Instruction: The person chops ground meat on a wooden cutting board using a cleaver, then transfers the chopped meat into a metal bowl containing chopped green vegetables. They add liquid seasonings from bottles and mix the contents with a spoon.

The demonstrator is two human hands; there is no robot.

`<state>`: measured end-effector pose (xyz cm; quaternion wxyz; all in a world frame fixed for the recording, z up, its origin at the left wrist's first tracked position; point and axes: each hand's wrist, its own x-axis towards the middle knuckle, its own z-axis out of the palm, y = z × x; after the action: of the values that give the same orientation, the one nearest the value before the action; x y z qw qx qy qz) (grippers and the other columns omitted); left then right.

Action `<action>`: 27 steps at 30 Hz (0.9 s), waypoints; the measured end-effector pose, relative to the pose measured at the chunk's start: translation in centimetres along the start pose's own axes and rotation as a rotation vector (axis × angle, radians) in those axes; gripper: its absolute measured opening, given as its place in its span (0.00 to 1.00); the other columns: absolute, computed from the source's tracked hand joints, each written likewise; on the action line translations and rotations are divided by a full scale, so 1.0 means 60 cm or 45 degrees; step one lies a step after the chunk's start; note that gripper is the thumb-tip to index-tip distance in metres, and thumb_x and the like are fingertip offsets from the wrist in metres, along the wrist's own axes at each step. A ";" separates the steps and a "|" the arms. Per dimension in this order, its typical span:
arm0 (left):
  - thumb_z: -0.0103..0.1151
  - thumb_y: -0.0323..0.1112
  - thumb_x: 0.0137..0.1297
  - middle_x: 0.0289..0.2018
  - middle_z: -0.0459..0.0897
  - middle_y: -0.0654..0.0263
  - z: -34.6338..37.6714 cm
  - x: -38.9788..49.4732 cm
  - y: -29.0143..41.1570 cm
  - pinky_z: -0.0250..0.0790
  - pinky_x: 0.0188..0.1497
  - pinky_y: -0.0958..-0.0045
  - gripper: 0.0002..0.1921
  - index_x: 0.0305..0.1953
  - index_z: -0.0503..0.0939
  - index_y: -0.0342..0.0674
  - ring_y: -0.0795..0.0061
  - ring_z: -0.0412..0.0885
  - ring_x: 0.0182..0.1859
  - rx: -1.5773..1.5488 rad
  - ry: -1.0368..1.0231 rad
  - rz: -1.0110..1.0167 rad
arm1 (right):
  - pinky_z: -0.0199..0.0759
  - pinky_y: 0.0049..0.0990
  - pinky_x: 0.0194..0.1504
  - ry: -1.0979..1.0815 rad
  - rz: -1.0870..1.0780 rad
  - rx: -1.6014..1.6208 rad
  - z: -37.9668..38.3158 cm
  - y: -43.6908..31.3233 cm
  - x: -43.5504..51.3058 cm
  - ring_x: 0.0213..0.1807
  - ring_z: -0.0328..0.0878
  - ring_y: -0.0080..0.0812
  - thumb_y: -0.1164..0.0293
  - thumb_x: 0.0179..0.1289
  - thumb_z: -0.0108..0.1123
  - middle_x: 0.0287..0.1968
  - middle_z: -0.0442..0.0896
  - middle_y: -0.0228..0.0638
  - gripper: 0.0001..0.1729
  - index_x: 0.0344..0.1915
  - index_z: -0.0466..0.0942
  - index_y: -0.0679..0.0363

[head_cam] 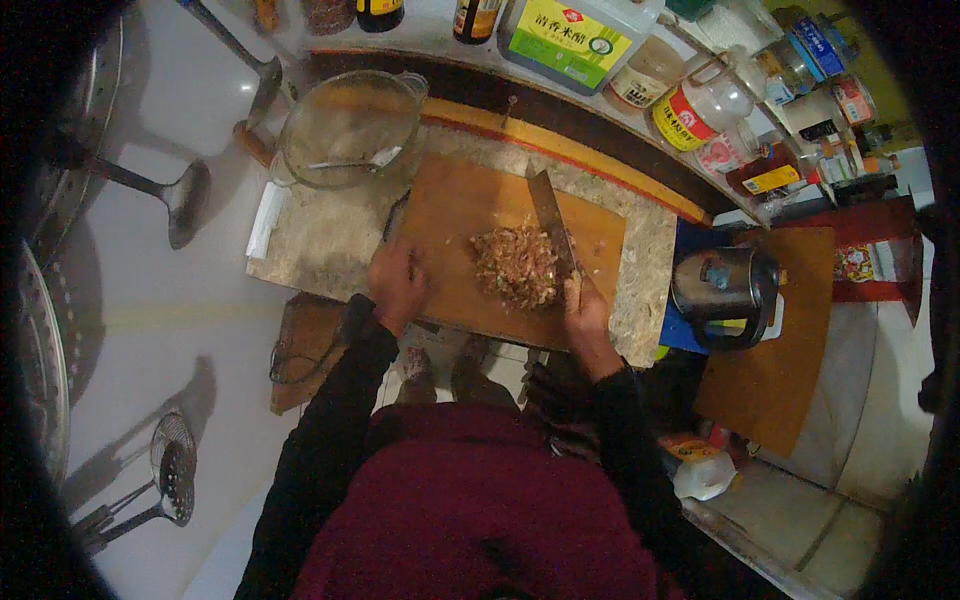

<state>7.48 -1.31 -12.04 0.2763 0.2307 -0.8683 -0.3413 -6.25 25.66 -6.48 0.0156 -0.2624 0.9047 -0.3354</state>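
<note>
My right hand (589, 319) grips a cleaver (553, 217), its blade upright at the right side of a heap of minced meat (515, 266). The mince lies in small pinkish-brown bits around the middle of a wooden cutting board (457, 199). Over the board's left edge rests my left hand (399, 283), apart from the meat. Its fingers are blurred and dark, so whether they press on the board or curl around its edge is unclear. A dark loop-shaped handle (395, 216) shows at the board's left edge, just beyond that hand.
A clear glass bowl (349, 131) stands on the stone counter (322, 232) at the back left. Bottles and jars (694, 112) crowd the shelf behind. At right is a metal kettle (716, 285). Ladles (187, 202) and strainers (176, 472) hang on the left wall.
</note>
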 end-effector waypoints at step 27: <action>0.54 0.25 0.56 0.38 0.75 0.50 0.001 -0.009 -0.011 0.68 0.43 0.52 0.09 0.40 0.73 0.38 0.42 0.73 0.43 0.072 0.009 0.026 | 0.70 0.47 0.30 -0.288 -0.098 0.061 0.038 -0.083 -0.020 0.31 0.78 0.57 0.63 0.73 0.53 0.29 0.79 0.54 0.13 0.43 0.72 0.63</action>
<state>7.99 -1.39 -12.73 0.2763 0.2307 -0.8789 -0.3130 -2.45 21.69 -5.36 0.1111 -0.3325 0.8782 -0.3254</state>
